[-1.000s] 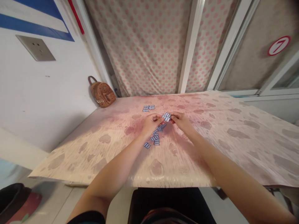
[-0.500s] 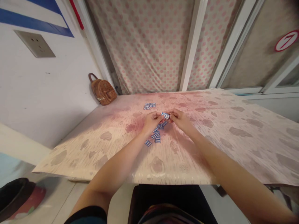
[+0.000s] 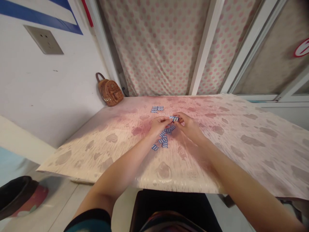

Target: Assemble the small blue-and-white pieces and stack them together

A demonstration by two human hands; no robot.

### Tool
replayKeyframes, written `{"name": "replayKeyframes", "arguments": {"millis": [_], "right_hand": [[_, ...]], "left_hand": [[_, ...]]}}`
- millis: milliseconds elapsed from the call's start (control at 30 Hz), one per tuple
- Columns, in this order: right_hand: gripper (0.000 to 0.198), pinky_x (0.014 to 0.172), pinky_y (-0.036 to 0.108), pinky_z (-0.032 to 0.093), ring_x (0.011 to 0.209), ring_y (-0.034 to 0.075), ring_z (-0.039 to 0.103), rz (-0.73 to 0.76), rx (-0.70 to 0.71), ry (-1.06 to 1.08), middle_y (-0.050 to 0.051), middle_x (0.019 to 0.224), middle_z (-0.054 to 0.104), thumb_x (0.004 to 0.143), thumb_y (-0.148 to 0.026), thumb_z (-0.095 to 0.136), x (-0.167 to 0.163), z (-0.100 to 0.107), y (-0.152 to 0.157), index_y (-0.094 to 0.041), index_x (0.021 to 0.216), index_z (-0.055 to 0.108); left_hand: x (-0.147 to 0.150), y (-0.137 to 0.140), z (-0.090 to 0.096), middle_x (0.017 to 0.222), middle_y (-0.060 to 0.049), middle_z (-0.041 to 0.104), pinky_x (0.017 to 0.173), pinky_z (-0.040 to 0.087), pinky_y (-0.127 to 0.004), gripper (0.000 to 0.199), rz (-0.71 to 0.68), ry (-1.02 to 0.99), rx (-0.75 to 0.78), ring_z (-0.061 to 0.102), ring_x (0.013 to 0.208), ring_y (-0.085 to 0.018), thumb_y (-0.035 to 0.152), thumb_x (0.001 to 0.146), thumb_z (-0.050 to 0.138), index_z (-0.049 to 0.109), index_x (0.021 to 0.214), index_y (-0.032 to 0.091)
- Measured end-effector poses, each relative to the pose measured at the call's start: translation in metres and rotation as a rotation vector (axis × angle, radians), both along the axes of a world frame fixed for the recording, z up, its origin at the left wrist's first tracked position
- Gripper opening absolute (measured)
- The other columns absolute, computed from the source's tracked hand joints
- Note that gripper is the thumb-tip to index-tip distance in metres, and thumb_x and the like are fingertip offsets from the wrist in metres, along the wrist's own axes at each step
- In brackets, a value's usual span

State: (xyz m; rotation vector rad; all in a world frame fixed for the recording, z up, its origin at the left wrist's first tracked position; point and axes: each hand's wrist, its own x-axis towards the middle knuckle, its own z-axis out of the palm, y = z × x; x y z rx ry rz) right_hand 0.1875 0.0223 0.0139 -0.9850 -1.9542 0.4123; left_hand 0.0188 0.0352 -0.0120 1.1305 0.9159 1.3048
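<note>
1. Backpack (image 3: pixel 111 92): left of the grid and a bit past it, against the wall. Brown, rounded, glossy patches, looped top handle. No change.
2. Grid (image 3: pixel 157 109) of small rectangular pieces: the landmark. Tight rows, blue edging, white bars, last row short. Same layout as a second ago; nothing added.
3. Left hand (image 3: pixel 158 126): just on the near side of the grid. Thumb and fingers pinch the left end of the held pieces.
4. Loose pieces (image 3: pixel 163 140): nearer the person than the grid, slightly right. Thin, flat, overlapping at odd angles; one sits apart at the near left. No visible change.
5. Held pieces (image 3: pixel 174 118): right of the grid, near side. A second ago the face showed as a broad panel; now it reads as a narrower strip, so tilted or re-bunched. My read: adjusting in hand, not placed yet. Count unclear.
6. Right hand (image 3: pixel 189 125): further right of the grid. Fingers curled, grasping the right end of the held pieces; wraps further over it now.
7. Tablecloth (image 3: pixel 272 167): under the grid and spreading well right. Cream-pink, streaky, greyish blotches, shiny front fold.
</note>
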Motion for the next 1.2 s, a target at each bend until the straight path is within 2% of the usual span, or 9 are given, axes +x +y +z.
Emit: {"name": "replayKeyframes", "arguments": {"millis": [133, 367, 500, 633, 833, 1033, 1133, 1200], "right_hand": [[0.025, 0.076, 0.031, 0.052, 0.079, 0.020, 0.064, -0.002, -0.034, 0.011, 0.004, 0.093, 0.070, 0.086, -0.023, 0.056, 0.000, 0.002, -0.003, -0.022, 0.110, 0.064], [0.037, 0.074, 0.032, 0.051, 0.076, 0.021, 0.063, -0.011, -0.041, -0.022, 0.004, 0.091, 0.069, 0.083, -0.023, 0.060, 0.001, 0.003, 0.000, -0.022, 0.120, 0.063], [0.031, 0.077, 0.032, 0.050, 0.078, 0.021, 0.064, 0.010, -0.027, -0.027, 0.004, 0.088, 0.069, 0.086, -0.023, 0.056, 0.002, 0.001, 0.001, -0.021, 0.116, 0.065], [0.030, 0.072, 0.032, 0.050, 0.073, 0.019, 0.064, 0.065, -0.103, 0.069, 0.001, 0.079, 0.065, 0.087, -0.026, 0.054, 0.003, -0.007, 0.007, -0.021, 0.116, 0.063], [0.021, 0.065, 0.031, 0.050, 0.062, 0.017, 0.063, 0.140, -0.294, 0.258, 0.003, 0.076, 0.069, 0.089, -0.038, 0.058, 0.004, -0.014, 0.015, -0.020, 0.099, 0.062], [0.022, 0.061, 0.030, 0.049, 0.058, 0.016, 0.062, 0.152, -0.339, 0.313, 0.004, 0.072, 0.069, 0.086, -0.042, 0.061, 0.003, -0.011, 0.016, -0.020, 0.086, 0.060], [0.022, 0.061, 0.030, 0.049, 0.058, 0.016, 0.062, 0.157, -0.332, 0.301, 0.003, 0.072, 0.069, 0.087, -0.042, 0.059, 0.003, -0.012, 0.016, -0.019, 0.091, 0.060], [0.024, 0.062, 0.030, 0.050, 0.060, 0.017, 0.062, 0.163, -0.313, 0.284, 0.002, 0.072, 0.068, 0.088, -0.039, 0.059, 0.003, -0.012, 0.015, -0.019, 0.101, 0.060]], "left_hand": [[0.000, 0.001, -0.001, 0.084, -0.006, 0.074, 0.076, 0.051, -0.027, 0.017, -0.024, -0.006, -0.010, 0.067, 0.078, -0.015, 0.028, 0.075, 0.080, 0.075, 0.083, 0.014], [0.000, 0.000, -0.001, 0.080, -0.005, 0.073, 0.073, 0.050, -0.025, 0.015, -0.013, -0.030, -0.015, 0.066, 0.074, -0.014, 0.026, 0.075, 0.079, 0.075, 0.082, 0.014], [0.000, 0.001, -0.003, 0.082, -0.007, 0.074, 0.075, 0.051, -0.026, 0.017, -0.029, -0.061, -0.013, 0.067, 0.075, -0.014, 0.026, 0.074, 0.080, 0.076, 0.083, 0.013], [0.000, 0.003, -0.003, 0.076, -0.005, 0.073, 0.072, 0.050, -0.025, 0.017, -0.031, -0.098, 0.004, 0.064, 0.068, -0.011, 0.025, 0.073, 0.081, 0.075, 0.082, 0.012], [0.001, 0.001, 0.000, 0.078, -0.006, 0.073, 0.075, 0.050, -0.027, 0.013, -0.036, -0.068, -0.012, 0.065, 0.070, -0.012, 0.023, 0.076, 0.079, 0.075, 0.083, 0.012], [-0.002, 0.001, 0.004, 0.079, -0.005, 0.072, 0.072, 0.049, -0.026, 0.010, -0.002, -0.014, 0.015, 0.064, 0.069, -0.012, 0.023, 0.078, 0.077, 0.074, 0.081, 0.013], [-0.003, -0.002, 0.009, 0.078, -0.004, 0.072, 0.070, 0.048, -0.026, 0.011, 0.043, 0.045, 0.040, 0.063, 0.069, -0.012, 0.024, 0.078, 0.077, 0.074, 0.080, 0.014], [-0.004, -0.005, 0.012, 0.076, -0.003, 0.072, 0.069, 0.048, -0.026, 0.009, 0.072, 0.084, 0.038, 0.063, 0.067, -0.013, 0.024, 0.078, 0.076, 0.074, 0.078, 0.015]]}}
